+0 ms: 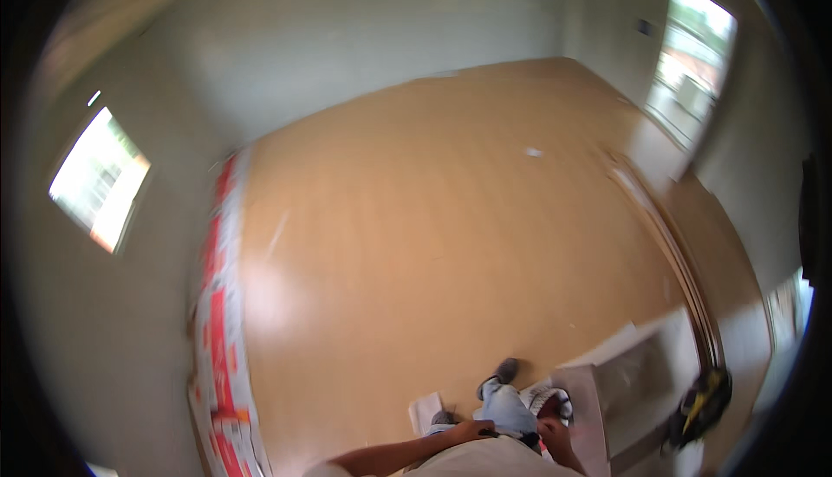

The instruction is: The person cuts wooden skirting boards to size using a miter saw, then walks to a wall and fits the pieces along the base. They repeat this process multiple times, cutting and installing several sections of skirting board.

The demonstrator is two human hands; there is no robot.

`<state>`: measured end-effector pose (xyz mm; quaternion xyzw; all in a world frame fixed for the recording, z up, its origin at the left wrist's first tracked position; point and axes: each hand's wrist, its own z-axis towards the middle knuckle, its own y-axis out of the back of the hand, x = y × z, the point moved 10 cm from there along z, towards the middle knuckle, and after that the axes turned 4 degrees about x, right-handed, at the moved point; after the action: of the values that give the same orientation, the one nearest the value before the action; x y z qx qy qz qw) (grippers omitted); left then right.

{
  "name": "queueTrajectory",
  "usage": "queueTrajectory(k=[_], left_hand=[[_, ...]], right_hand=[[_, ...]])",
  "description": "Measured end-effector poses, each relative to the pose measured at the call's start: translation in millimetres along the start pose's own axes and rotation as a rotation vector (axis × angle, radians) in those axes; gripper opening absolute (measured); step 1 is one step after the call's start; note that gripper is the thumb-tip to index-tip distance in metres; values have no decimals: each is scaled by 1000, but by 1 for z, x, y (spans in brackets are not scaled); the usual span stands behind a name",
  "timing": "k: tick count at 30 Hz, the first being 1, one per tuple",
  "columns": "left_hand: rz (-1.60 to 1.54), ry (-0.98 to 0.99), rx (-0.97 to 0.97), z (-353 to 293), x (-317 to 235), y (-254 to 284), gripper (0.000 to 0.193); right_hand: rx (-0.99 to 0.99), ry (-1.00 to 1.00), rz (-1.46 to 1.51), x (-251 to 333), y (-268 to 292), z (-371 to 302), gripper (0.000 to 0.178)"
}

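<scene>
My left hand is held in front of my waist, its fingers curled beside a small dark thing that is too blurred to name. Lower right of it, my right hand hangs close to my right side; its fingers are smeared and do not show clearly. Below both hands are my legs in light blue jeans, with a dark shoe on the wood-look floor. Just beyond my right hand lies a red, white and black patterned thing, partly hidden.
Red-and-white long packages line the left wall. Long thin planks lie along the right. A black and yellow bag sits at lower right, by a pale board-like surface. A doorway opens at far right; a window is left.
</scene>
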<state>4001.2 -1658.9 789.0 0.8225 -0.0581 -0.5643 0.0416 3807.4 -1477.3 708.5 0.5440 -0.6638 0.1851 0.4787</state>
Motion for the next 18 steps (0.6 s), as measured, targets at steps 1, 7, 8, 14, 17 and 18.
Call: queueTrajectory(k=[1, 7, 8, 14, 17, 18], left_hand=[[20, 31, -20, 4, -3, 24, 32], [13, 256, -19, 84, -57, 109, 34], [1, 287, 14, 100, -56, 115, 39], [-6, 250, 70, 185, -84, 163, 36], [92, 188, -7, 230, -103, 215, 35], [130, 146, -45, 247, -115, 233, 36]], right_hand=[[16, 157, -138, 99, -7, 12, 34], [426, 122, -222, 191, 8, 89, 49], [427, 133, -203, 191, 20, 101, 50], [455, -57, -9, 192, 70, 147, 48], [357, -46, 181, 213, 106, 168, 48], [299, -18, 245, 219, 121, 174, 48]])
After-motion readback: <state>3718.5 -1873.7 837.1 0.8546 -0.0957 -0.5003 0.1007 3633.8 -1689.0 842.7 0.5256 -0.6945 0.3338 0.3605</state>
